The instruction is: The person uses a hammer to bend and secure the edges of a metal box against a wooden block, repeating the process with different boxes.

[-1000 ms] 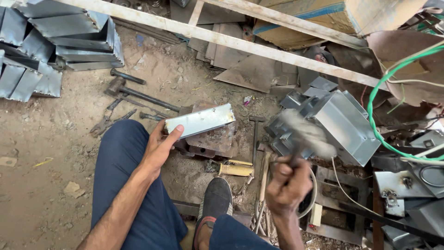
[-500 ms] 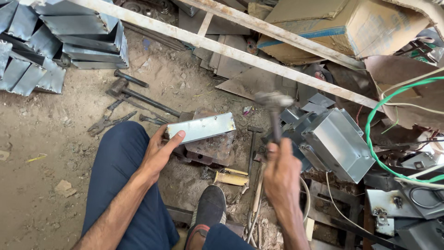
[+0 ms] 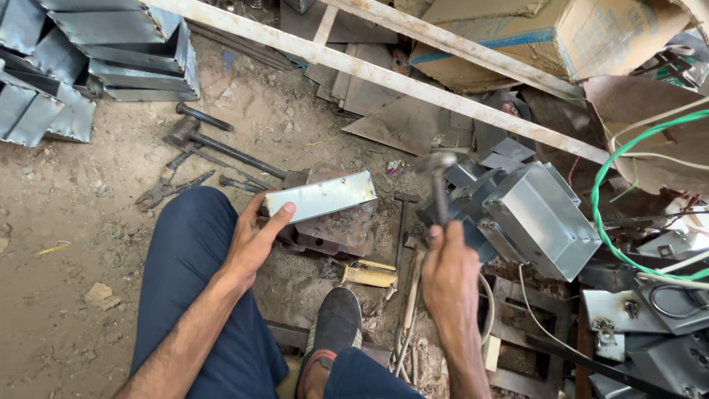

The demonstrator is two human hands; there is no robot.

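Note:
My left hand (image 3: 255, 235) grips the near end of a bent galvanised sheet-metal strip (image 3: 325, 196), which lies across a rusty iron block (image 3: 336, 227) on the dirt floor. My right hand (image 3: 449, 272) is closed around the handle of a hammer (image 3: 437, 181); its head is raised, upright, just right of the strip's far end. My legs in dark blue trousers and a black shoe (image 3: 336, 325) fill the lower middle.
Folded metal boxes (image 3: 543, 218) sit to the right with a green hose (image 3: 613, 199). More folded metal pieces (image 3: 111, 52) are stacked top left. A second hammer (image 3: 221, 148), pliers (image 3: 166, 188) and a yellow-handled tool (image 3: 369, 275) lie on the ground. A rusty bar (image 3: 384, 77) crosses diagonally above.
The hammer has swung up from a blurred low position at the right to an upright raised one nearer the strip. My left hand keeps holding the strip.

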